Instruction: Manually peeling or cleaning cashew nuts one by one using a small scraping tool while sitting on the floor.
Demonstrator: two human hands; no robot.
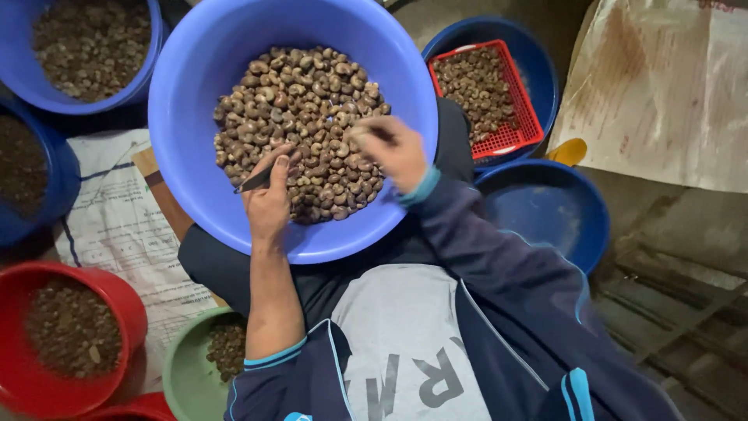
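Two hands work inside one large blue basin (187,93) resting on the person's lap. The basin holds a heap of brown cashew nuts (300,117) piled toward its near side.

Left hand (271,199): lies on the near-left edge of the heap, fingers curled around a small knife (254,181). The dark blade points left, out over the bare blue wall of the basin. The grip is closed on the handle.

Right hand (392,148): rests on the right side of the heap, fingers bent down into the nuts. It looks partly closed, as if pinching; whether a nut is held between the fingers cannot be told, since the view here is blurred.

Surrounding containers:
- Upper left: a second blue basin (148,78) with brown nuts.
- Far left: a dark blue tub (66,179), contents dim.
- Lower left: a red bucket (117,292) filled with dark brown material.
- Beside the left forearm: a green bowl (183,374) holding a few nuts.
- Upper right: a red mesh tray (514,139) of nuts, set in a dark blue basin (538,62).
- Right of the lap: another blue basin (545,210).

A printed sack (117,226) lies under the left-hand containers.
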